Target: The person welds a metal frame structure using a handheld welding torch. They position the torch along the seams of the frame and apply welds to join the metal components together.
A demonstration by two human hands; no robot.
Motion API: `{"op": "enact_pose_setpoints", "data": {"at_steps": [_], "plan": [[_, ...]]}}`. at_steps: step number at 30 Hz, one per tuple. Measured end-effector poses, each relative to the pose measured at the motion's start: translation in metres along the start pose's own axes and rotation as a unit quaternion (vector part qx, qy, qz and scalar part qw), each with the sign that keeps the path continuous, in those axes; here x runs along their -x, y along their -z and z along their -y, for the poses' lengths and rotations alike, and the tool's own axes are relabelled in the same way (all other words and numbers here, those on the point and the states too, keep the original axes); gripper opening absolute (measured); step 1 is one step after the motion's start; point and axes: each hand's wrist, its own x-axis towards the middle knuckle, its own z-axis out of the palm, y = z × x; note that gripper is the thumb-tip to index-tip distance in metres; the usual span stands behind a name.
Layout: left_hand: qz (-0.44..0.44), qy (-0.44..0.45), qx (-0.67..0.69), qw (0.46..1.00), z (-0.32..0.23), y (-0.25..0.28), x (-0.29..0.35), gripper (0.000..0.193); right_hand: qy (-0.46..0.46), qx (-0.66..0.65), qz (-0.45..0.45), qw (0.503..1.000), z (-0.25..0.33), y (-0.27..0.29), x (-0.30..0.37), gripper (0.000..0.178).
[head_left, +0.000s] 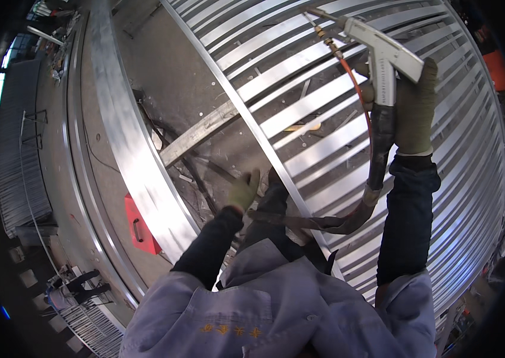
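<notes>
Head view, single frame. Right hand (414,110), in an olive glove, raised at upper right with its grip clamped on the handle of a grey pistol-shaped gun (382,56); the gun's nozzle points up and left toward the top edge. Orange hose (361,95) and a dark sheathed cable (377,155) hang from the gun's base, the cable curving down and left across the person's front. Left hand (243,191), same kind of glove, held low at centre, fingers loosely spread, grip apart, holding nothing; whether it touches anything cannot be told. Grille (336,128) of parallel pale metal slats fills the right half beneath the gun, crossed by one long diagonal bar (252,125). Broad curved metal band (127,137) runs down the left side, a flat rusty strip (198,134) lying between band and grille. Red box (139,225) with a handle sits just left of the band's lower end. Dark sleeves and a grey-blue jacket (276,316) fill the lower edge. Concrete floor (175,71) shows between band and grille.
</notes>
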Motion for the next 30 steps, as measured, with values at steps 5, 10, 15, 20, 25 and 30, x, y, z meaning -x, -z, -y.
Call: {"op": "enact_pose_setpoints", "data": {"at_steps": [5, 10, 15, 20, 25, 30], "plan": [[-0.135, 0.027, 0.214, 0.967, -0.016, 0.037, -0.195, 0.089, -0.099, 0.055, 0.000, 0.994, -0.047, -0.047, -0.061, 0.113], [-0.272, 0.170, 0.326, 0.889, -0.047, 0.066, -0.322, 0.107, -0.151, 0.047, 0.023, 0.987, -0.087, -0.096, -0.122, 0.112], [-0.303, 0.273, 0.207, 0.889, -0.105, 0.064, -0.313, 0.107, -0.222, 0.045, 0.029, 0.974, -0.151, -0.104, -0.182, 0.094], [-0.302, 0.302, 0.199, 0.882, -0.128, 0.081, -0.296, 0.102, -0.300, 0.009, 0.087, 0.950, -0.209, -0.143, -0.234, 0.100], [-0.289, 0.323, 0.205, 0.877, -0.128, 0.079, -0.293, 0.103, -0.340, -0.009, 0.096, 0.936, -0.266, -0.156, -0.269, 0.093], [-0.301, 0.318, 0.189, 0.879, -0.131, 0.080, -0.289, 0.104, -0.407, -0.013, 0.146, 0.902, -0.293, -0.151, -0.289, 0.090]]}}
